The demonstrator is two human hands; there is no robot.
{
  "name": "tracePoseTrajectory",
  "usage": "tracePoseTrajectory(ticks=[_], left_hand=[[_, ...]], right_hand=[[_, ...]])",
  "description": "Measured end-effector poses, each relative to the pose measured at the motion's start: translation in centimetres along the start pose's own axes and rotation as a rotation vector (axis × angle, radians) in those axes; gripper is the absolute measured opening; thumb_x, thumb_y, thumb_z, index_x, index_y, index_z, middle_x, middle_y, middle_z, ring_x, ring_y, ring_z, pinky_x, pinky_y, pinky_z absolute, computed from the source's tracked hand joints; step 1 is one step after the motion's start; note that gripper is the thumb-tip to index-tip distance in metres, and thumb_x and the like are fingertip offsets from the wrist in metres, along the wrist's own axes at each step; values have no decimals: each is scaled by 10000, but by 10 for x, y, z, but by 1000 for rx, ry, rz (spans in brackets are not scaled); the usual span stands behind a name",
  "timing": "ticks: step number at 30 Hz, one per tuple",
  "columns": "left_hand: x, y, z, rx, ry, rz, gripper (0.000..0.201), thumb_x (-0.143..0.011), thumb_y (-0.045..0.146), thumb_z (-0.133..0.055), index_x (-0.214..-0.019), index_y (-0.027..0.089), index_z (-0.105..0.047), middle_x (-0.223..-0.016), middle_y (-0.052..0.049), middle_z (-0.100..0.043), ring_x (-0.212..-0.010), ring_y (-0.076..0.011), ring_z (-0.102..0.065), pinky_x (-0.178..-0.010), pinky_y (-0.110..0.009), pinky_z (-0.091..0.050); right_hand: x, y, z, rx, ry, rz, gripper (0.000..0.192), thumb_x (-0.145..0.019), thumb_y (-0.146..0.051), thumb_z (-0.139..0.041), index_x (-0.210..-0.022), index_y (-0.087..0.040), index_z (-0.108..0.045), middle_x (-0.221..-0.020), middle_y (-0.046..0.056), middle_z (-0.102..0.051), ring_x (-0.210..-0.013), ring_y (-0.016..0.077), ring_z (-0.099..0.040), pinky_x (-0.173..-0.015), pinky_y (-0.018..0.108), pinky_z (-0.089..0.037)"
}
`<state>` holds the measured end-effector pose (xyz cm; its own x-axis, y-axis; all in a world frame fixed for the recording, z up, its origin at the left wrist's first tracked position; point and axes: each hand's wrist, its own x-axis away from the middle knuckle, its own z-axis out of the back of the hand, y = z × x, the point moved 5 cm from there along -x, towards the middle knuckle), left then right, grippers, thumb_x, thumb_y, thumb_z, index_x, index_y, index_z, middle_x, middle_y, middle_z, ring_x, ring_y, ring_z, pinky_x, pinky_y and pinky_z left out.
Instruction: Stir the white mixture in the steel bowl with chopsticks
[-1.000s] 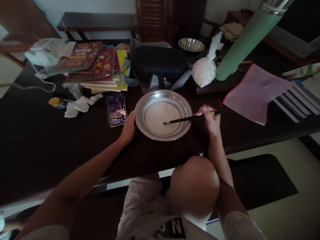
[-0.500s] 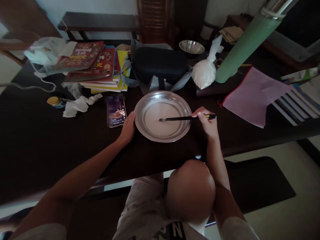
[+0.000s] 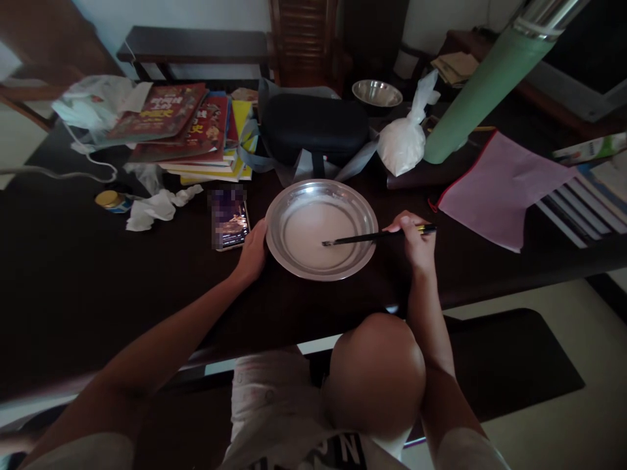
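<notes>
The single view comes from a camera on the person's head, facing forward and steeply down over a bare knee (image 3: 377, 378) to the dark, smooth tabletop (image 3: 147, 281). It stands at about arm's reach from the round, shiny metal basin (image 3: 321, 275), which is near the centre, while farther away it takes in a long, dark bench (image 3: 196, 44) before the pale wall (image 3: 196, 13).
</notes>
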<state>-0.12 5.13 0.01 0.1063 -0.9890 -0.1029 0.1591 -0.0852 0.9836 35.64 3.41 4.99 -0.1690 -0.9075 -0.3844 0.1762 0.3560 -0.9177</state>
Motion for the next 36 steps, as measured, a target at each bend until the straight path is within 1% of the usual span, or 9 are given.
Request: tracePoseTrajectory(ticks=[4,9,14,19,24,26,29,34,36], left_hand=[[0,-3,0,39,-13,30,433,-1016,602,-483,-889,237,-680,-898,-37,-715,-957,-246,-654,-973,-385,-557],[0,-4,-1,58,-17,19,410,-1001,604,-498,-848,248,-631,-873,-29,-670,-910,-237,-616,-951,-373,-537],[-2,-6,1,40,-6,25,437,-996,641,-503,-825,251,-603,-889,-41,-673,-930,-244,-612,-934,-371,-533],[-3,-9,1,27,-6,29,448,-986,663,-497,-832,257,-604,-849,-44,-655,-965,-263,-618,-912,-370,-537],[-2,-4,0,-2,5,9,419,-1009,599,-489,-798,252,-594,-879,-53,-668,-949,-257,-605,-930,-376,-536],[-2,-2,1,-15,15,-7,415,-1015,580,-494,-777,252,-582,-892,-59,-680,-958,-258,-608,-941,-382,-541],[-2,-2,1,-10,16,-16,417,-1020,572,-502,-768,251,-590,-886,-57,-687,-988,-263,-636,-964,-390,-555],[-2,-8,1,27,3,-5,445,-1033,609,-489,-832,246,-649,-953,-70,-728,-1057,-272,-672,-995,-406,-565],[-3,-9,1,16,2,-11,452,-1030,624,-495,-855,242,-659,-977,-77,-738,-1077,-276,-668,-1007,-409,-558]], right_hand=[[0,-1,-8,47,-126,15,415,-893,-661,-750,-721,-288,-805,-754,11,-787,-779,212,-759,-791,375,-601],[1,0,0,26,28,-8,477,-893,-687,-734,-660,-271,-760,-660,-6,-734,-676,192,-728,-725,352,-583],[1,-1,-10,51,-107,19,430,-894,-667,-745,-715,-282,-809,-737,12,-780,-764,204,-753,-771,359,-588],[0,3,-1,37,33,-12,473,-892,-688,-728,-676,-270,-765,-664,-1,-751,-683,200,-738,-726,359,-590],[0,3,-8,52,-89,5,443,-880,-684,-748,-703,-281,-795,-730,11,-776,-753,205,-755,-766,364,-605],[0,2,-7,49,-55,8,430,-874,-681,-757,-720,-283,-803,-745,13,-787,-775,211,-764,-783,368,-610],[0,2,-1,1,41,-4,455,-885,-672,-752,-669,-272,-770,-659,-4,-740,-684,194,-738,-724,352,-592],[0,2,-7,25,-80,8,423,-882,-663,-764,-701,-281,-795,-729,3,-777,-743,200,-753,-757,360,-591],[0,2,-6,39,-49,15,412,-877,-666,-768,-723,-285,-803,-749,1,-788,-769,205,-762,-781,366,-594]])
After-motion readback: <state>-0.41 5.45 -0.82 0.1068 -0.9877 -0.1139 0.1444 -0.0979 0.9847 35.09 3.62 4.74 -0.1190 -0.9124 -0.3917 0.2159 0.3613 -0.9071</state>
